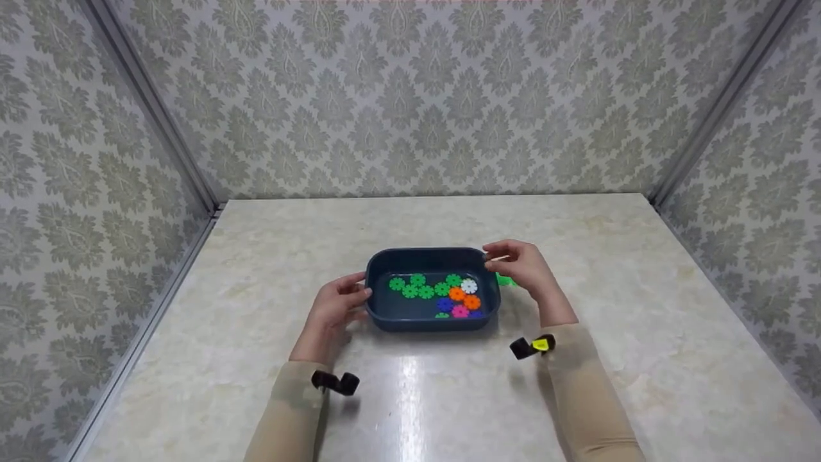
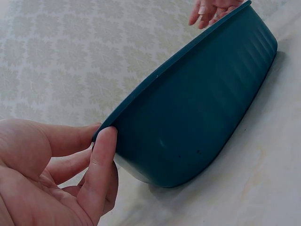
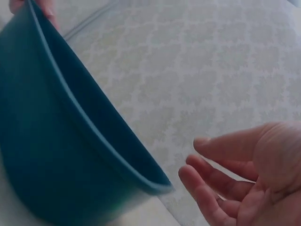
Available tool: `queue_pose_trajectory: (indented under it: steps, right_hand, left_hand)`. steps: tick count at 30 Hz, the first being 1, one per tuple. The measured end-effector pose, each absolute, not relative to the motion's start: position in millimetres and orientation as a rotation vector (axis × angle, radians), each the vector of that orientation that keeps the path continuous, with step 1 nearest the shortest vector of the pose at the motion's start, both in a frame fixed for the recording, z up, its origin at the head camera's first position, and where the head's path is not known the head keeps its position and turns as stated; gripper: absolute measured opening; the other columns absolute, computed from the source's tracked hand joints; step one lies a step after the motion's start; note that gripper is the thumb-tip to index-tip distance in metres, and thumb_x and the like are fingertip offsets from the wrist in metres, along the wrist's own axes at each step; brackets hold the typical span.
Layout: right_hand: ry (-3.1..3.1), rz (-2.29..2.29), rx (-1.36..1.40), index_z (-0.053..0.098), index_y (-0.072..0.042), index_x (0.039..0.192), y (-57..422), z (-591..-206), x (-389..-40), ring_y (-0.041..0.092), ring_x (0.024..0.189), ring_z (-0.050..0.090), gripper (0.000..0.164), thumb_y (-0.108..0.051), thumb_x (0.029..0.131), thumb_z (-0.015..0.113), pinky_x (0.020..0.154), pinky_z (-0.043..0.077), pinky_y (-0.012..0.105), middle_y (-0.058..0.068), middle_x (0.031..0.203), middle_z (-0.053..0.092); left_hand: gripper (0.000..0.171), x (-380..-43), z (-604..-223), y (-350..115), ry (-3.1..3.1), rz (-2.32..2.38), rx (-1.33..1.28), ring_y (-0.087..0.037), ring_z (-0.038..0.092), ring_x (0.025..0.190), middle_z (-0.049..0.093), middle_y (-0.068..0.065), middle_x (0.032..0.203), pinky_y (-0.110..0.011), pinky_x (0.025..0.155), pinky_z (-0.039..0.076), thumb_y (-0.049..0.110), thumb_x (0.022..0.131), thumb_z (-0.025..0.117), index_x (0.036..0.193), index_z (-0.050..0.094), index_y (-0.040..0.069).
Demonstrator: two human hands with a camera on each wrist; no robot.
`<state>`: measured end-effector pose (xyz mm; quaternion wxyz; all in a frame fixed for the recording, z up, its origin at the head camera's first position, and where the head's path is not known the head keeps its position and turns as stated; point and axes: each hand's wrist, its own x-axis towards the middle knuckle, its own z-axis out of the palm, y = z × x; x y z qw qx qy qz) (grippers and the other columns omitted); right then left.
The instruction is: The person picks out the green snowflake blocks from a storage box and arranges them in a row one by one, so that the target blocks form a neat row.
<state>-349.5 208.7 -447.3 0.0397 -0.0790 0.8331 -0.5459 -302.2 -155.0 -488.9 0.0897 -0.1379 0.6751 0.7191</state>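
Note:
A dark blue plastic basin (image 1: 433,326) sits near the middle of the table, several flower-shaped plastic discs (image 1: 426,292) lying inside it, in green, orange, white, pink and blue. My left hand (image 1: 333,303) is at the basin's left end; in the left wrist view its thumb and a finger (image 2: 101,155) pinch the rim. By the right end is my right hand (image 1: 523,266), its fingers loosely bent and holding nothing. The right wrist view shows a small gap between those fingertips (image 3: 188,176) and the rim. Part of a green piece (image 1: 505,280) shows beside the basin's right wall, under the right hand.
The basin stands on a pale marbled table (image 1: 269,244). Patterned wall panels (image 1: 410,96) enclose the back and both sides, joined by metal corner posts (image 1: 154,109). A small black wrist camera (image 1: 335,383) is worn on the left sleeve, another black camera (image 1: 527,348) on the right.

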Motion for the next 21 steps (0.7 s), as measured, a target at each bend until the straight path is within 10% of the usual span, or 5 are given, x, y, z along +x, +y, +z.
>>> queue_pose_trajectory:
  steps: [21]
  right_hand:
    - [2.328,-0.935,-0.894,0.077,-0.006,0.117,118.3,-464.9,-349.9,0.027,0.109,0.073,0.032,0.002,0.086,0.078,0.086,0.061,0.032,0.011,0.117,0.076]
  left_hand:
    - [0.051,-302.5,-491.3,-157.4,2.030,2.125,-0.386,-0.012,0.064,0.076,0.058,-0.009,0.113,-0.024,0.062,0.057,0.005,0.096,0.071,0.145,0.059,0.010]
